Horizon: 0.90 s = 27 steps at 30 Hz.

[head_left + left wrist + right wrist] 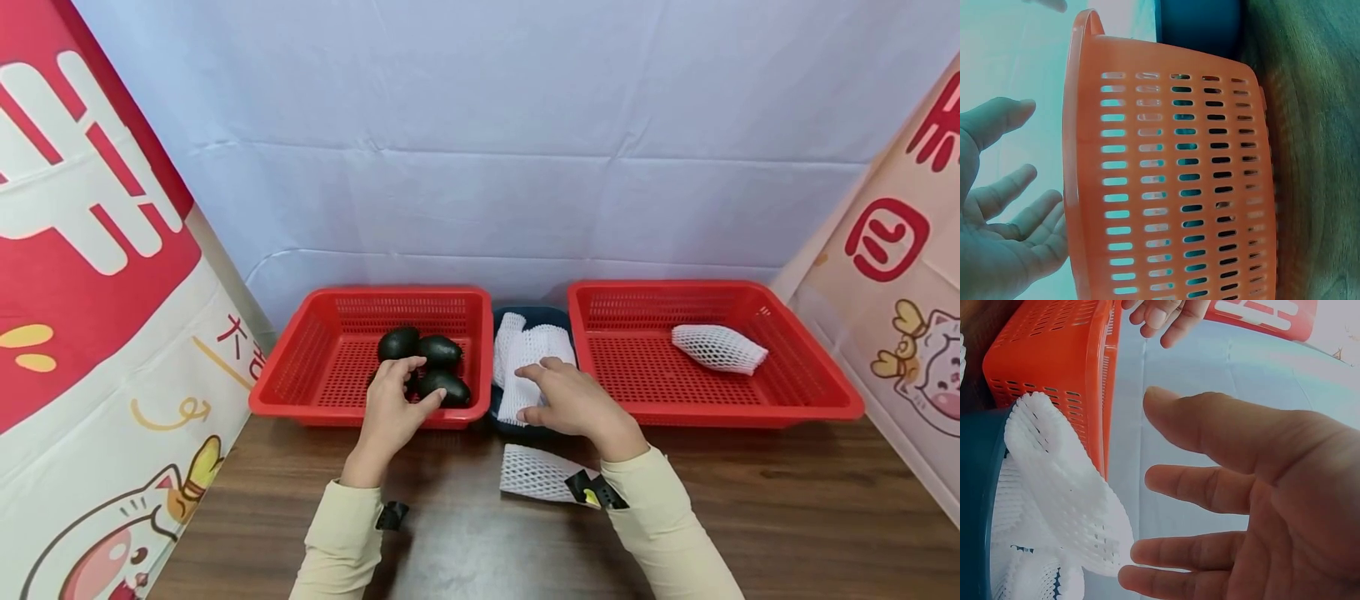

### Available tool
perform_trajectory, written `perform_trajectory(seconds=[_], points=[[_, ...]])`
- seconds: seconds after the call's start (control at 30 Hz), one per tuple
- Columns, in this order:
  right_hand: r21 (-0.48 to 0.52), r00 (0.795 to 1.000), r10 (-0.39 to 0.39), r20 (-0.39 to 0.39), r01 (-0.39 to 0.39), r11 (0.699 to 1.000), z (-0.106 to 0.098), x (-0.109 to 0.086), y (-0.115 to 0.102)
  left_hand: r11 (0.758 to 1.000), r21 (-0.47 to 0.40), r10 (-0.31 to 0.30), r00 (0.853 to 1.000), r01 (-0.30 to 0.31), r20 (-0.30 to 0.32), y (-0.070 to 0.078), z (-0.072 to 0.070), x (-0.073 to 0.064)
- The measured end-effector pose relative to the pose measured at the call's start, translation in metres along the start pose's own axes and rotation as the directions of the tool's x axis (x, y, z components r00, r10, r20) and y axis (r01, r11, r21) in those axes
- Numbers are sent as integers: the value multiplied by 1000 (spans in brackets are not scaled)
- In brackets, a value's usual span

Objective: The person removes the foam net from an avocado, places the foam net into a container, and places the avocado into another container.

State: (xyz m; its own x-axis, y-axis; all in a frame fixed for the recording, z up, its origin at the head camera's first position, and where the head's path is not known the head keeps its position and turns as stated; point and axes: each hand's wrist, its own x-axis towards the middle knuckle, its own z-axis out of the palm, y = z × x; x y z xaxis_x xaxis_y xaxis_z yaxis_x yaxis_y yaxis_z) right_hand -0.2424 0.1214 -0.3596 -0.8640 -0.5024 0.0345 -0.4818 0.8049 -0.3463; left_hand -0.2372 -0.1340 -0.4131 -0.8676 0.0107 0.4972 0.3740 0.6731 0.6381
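My left hand (395, 406) hovers over the near side of the left red basket (300, 367), fingers spread and nothing held. Below it in that basket lie several dark green avocados (444, 388), partly hidden by the hand. My right hand (570, 400) is above the dark blue bin (551, 315), its fingers apart and slightly bent, as the right wrist view also shows. White foam net sleeves (517, 387) fill this bin, and one (1066, 481) sticks up over the rim close to the right fingertips. Another flattened foam net sleeve (536, 473) lies on the table under the right wrist.
The right red basket (630, 367) holds a foam net sleeve (718, 348) with a bulging, filled shape. Both baskets and the bin stand side by side on the wooden table (465, 542), against a pale cloth backdrop (480, 200). Printed cloths hang at both sides.
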Motion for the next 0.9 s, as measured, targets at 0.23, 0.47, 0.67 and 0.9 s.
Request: perform_trajectory(seconds=[0.23,0.47,0.67,0.9], points=[[-9,1000,-2,-2,2,1000,1,-3,-1,998,14,58,998,-59,32,5,-7,-4],[21,1000,0,-10,0,1000,6,-19,2,985,85,140,985,-148,98,19,-17,-20],[45,999,35,-13,-35,998,10,-28,5,979,108,163,981,-175,110,23,-18,-29],[85,1000,18,-22,-16,996,14,-40,9,964,133,216,968,-232,124,24,-14,-39]])
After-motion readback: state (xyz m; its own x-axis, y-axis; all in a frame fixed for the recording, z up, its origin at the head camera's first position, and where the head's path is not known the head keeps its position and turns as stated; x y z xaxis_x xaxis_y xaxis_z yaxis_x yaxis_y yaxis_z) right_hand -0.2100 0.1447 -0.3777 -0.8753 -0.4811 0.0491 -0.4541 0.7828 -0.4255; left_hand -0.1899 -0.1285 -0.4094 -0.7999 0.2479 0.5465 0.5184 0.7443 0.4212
